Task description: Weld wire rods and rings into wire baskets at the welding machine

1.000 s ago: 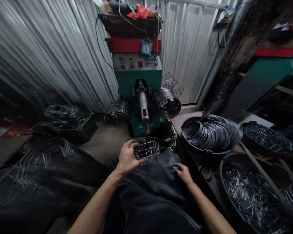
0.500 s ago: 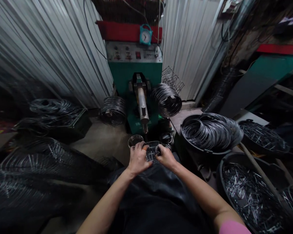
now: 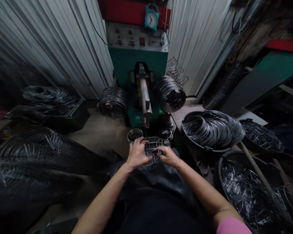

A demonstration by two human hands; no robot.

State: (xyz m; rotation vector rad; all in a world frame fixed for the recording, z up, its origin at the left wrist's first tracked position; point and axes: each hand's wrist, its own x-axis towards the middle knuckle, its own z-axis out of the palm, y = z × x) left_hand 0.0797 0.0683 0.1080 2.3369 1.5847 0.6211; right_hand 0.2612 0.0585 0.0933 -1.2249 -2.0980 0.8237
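Note:
A wire basket frame [image 3: 153, 143] of crossed metal rods is held low over my lap, just below the tip of the machine's metal arm [image 3: 146, 100]. My left hand [image 3: 138, 153] grips its left side, thumb toward me, an orange ring on one finger. Over the frame's right part, my right hand [image 3: 168, 156] is closed, with what looks like a bunch of short wires [image 3: 159, 151] showing end-on at its fingertips. The fingers hide part of the frame. A dark, shiny apron [image 3: 158, 185] covers my lap beneath both hands.
The green machine [image 3: 139, 57] stands ahead, with wire coils [image 3: 112, 102] on its left and more coils [image 3: 170, 94] on its right. At right are a basin [image 3: 185, 130] of wire rings and a tub [image 3: 218, 175] of short rods. Stacked wire mesh [image 3: 39, 156] lies left.
The view has tipped downward, so the machine and clock sit higher in the picture. More of the wire frame shows between my hands, and my right hand has shifted slightly across it.

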